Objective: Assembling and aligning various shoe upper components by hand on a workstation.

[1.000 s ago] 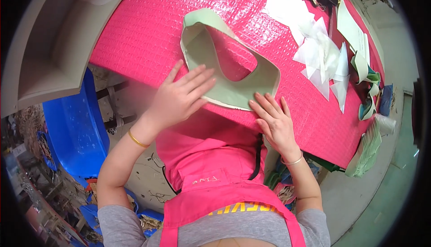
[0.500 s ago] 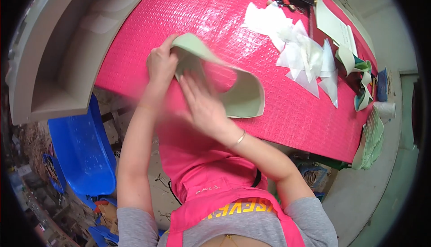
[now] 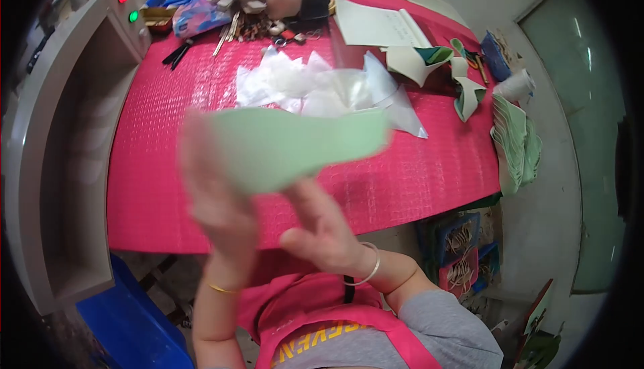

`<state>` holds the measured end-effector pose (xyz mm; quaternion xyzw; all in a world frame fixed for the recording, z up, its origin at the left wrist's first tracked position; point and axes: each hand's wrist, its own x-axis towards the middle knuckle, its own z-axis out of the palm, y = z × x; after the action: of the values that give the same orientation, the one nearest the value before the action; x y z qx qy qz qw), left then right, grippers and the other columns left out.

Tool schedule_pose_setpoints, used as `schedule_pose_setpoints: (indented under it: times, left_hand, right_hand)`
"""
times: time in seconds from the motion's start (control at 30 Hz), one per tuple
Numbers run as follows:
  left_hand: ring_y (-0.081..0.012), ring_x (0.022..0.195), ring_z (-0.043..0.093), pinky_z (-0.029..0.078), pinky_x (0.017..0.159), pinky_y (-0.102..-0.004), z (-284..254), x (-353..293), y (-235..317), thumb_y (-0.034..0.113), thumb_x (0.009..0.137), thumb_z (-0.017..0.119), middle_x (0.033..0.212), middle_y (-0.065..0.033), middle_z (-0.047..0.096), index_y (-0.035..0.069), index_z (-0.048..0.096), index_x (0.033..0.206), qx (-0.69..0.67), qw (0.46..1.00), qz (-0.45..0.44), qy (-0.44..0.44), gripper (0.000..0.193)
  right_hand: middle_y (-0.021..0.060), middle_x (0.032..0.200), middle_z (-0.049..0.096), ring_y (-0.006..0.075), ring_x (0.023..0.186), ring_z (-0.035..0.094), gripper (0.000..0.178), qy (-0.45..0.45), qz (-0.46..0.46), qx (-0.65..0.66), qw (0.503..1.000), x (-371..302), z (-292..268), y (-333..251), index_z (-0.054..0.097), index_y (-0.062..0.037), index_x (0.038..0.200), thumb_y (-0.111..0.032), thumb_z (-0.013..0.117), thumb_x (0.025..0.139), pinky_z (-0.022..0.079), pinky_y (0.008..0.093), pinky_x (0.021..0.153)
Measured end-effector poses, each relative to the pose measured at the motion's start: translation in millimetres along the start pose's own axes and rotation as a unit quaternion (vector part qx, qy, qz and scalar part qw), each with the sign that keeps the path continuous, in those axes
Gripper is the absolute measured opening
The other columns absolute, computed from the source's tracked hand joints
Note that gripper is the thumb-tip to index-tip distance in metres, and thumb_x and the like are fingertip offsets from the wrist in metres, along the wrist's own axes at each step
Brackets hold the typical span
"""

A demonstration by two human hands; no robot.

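Both hands are lifting a pale green cut piece above the pink table's near edge. The left hand (badly blurred) is gripping its left end; how far those fingers are closing I cannot tell. The right hand is pinching its underside. Bare pink surface is lying open leftward. Below right, small crates are holding tangled bands.

- This looks like a small workshop where soft things get cut and made.
- A long bench has a bumpy pink cover.
- A grey machine with a red and a green button stands beside it.
- Cut green pieces lie in a stack, near clear plastic bits.
- Small tools lie at the far end.
- Blue bins sit on the floor.
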<state>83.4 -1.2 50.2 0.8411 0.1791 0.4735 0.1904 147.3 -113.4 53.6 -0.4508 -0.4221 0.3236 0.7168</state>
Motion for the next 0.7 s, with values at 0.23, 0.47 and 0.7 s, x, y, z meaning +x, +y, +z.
schedule_pose_setpoints:
  times: [0.23, 0.47, 0.7]
  left_hand:
    - [-0.0296, 0.088, 0.059, 0.048, 0.078, -0.0365, 53, -40, 50, 0.005, 0.068, 0.058, 0.115, -0.0199, 0.051, 0.001, 0.052, 0.109, -0.195, 0.917, 0.203, -0.282, 0.041]
    - [-0.0259, 0.084, 0.059, 0.046, 0.076, -0.0340, 38, -57, 9, 0.005, 0.067, 0.054, 0.100, -0.0143, 0.058, 0.002, 0.057, 0.101, -0.073, 0.881, 0.170, -0.436, 0.034]
    - [-0.0292, 0.102, 0.052, 0.042, 0.086, -0.0372, 59, -19, 62, 0.007, 0.071, 0.059, 0.111, -0.0153, 0.053, 0.004, 0.052, 0.111, -0.185, 0.875, 0.146, -0.423, 0.041]
  right_hand:
    - [0.0128, 0.101, 0.056, 0.0156, 0.088, 0.053, 0.032, 0.457, -0.135, -0.383, 0.791, -47, -163, -63, 0.043, 0.0036, 0.115, -0.011, 0.050, 0.088, 0.042, 0.0290, 0.078]
    - [0.0212, 0.108, 0.052, 0.0374, 0.100, 0.050, 0.044, 0.295, 0.084, -0.836, 0.455, -103, -295, -62, 0.046, -0.0018, 0.118, -0.007, 0.057, 0.075, 0.038, 0.0420, 0.088]
    - [0.0125, 0.090, 0.056, 0.0284, 0.091, 0.052, 0.021, 0.072, -0.053, -0.866, 0.491, 86, -400, -23, 0.057, -0.0050, 0.090, -0.006, 0.060, 0.068, 0.035, 0.0408, 0.091]
